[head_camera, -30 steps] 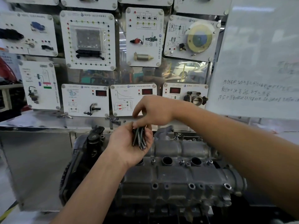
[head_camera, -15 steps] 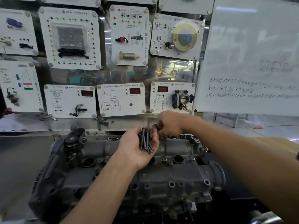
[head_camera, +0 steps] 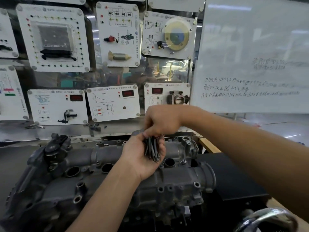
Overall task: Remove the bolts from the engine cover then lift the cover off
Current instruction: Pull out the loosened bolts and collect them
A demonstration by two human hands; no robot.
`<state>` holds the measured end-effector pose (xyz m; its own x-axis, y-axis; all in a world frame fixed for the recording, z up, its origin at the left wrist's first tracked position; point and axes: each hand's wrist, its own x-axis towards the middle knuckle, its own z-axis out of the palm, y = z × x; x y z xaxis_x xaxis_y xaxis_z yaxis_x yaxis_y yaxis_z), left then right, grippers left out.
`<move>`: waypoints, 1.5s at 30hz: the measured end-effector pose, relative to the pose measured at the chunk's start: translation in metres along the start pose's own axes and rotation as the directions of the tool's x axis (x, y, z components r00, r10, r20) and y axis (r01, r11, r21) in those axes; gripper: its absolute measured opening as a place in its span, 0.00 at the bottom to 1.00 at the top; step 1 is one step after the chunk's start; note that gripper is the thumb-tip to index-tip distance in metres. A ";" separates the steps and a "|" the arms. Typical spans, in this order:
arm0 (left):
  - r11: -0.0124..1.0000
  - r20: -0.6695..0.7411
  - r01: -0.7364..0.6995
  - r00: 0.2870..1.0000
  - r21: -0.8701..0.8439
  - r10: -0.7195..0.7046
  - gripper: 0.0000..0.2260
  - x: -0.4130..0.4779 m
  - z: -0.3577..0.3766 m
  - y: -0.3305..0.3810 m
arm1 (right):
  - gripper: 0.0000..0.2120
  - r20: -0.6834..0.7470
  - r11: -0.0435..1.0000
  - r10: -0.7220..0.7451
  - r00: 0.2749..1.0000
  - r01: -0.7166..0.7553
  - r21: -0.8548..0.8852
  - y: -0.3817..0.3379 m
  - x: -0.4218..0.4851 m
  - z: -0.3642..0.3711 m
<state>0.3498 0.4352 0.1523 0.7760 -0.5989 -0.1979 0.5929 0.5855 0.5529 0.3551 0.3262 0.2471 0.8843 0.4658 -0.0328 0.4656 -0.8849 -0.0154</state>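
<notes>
L hand point(head_camera: 142, 159) palm-up, grips bolts point(head_camera: 152, 150) over engine cover point(head_camera: 117, 183); R hand point(head_camera: 161, 121) pinches their top ends. Keep palm level, heads tucked, so none drop into bores point(head_camera: 169, 162).

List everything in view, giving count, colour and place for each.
engine cover: one, dark grey, lower middle, open bolt holes along its edges.
bolts: a bundle, count unclear, dark grey, in the left palm above the cover.
training panels: several, white, on the wall behind.
whiteboard: one, white with handwriting, upper right.
shiny metal piece: one, chrome, bottom right corner.
left hand: one, palm up, holds the bolts.
right hand: one, fingers curled, pinches the bolts' upper ends.
</notes>
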 end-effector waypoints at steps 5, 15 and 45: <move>0.998 0.003 0.022 1.000 -0.063 -0.022 0.21 0.008 -0.001 -0.008 | 0.13 -0.385 0.975 0.156 0.909 -0.079 0.208 0.052 -0.011 0.004; 0.999 -0.002 0.018 1.000 -0.049 -0.018 0.21 0.017 0.006 -0.015 | 0.26 -0.320 0.906 0.404 0.857 -0.325 0.271 0.079 -0.027 0.035; -0.540 0.515 -0.569 0.815 0.620 -0.267 0.16 0.167 0.167 -0.517 | 0.06 -0.028 0.138 0.990 0.135 -0.955 0.262 0.193 -0.530 0.235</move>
<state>0.1376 -0.0585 -0.0316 0.3631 -0.9254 0.1084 -0.8953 -0.3143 0.3158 -0.0324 -0.0924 0.0268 0.5816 -0.8135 0.0085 -0.7900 -0.5672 -0.2329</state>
